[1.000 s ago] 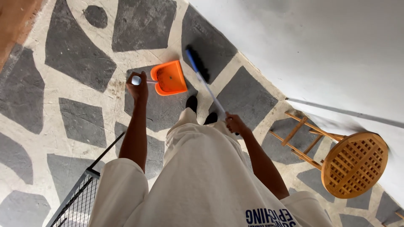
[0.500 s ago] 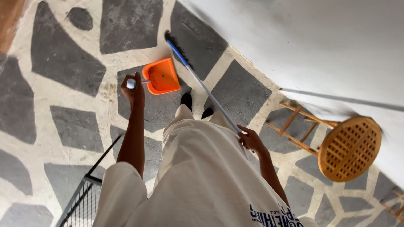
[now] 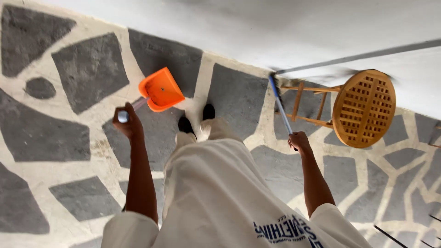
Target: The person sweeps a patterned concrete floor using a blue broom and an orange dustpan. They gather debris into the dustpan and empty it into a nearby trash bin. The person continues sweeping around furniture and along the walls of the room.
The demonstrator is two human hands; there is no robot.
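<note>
Both arms hang low: left hand (image 3: 130,123) grips dustpan (image 3: 161,89), right hand (image 3: 299,140) grips broom (image 3: 280,106).

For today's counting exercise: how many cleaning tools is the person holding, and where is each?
2. An orange dustpan hangs from the left hand, above the floor left of the feet. A broom is in the right hand, reaching towards the stool.

There is one orange dustpan (image 3: 161,90), its handle closed in the fingers of the one left hand (image 3: 128,122), and one broom (image 3: 280,104), its blue shaft running up and away from the fingers of the one right hand (image 3: 299,140). One round wooden stool (image 3: 363,108) stands just beyond the right fingers, near the broom's far end. Two dark shoes (image 3: 196,119) show between the two hands, below the dustpan.
</note>
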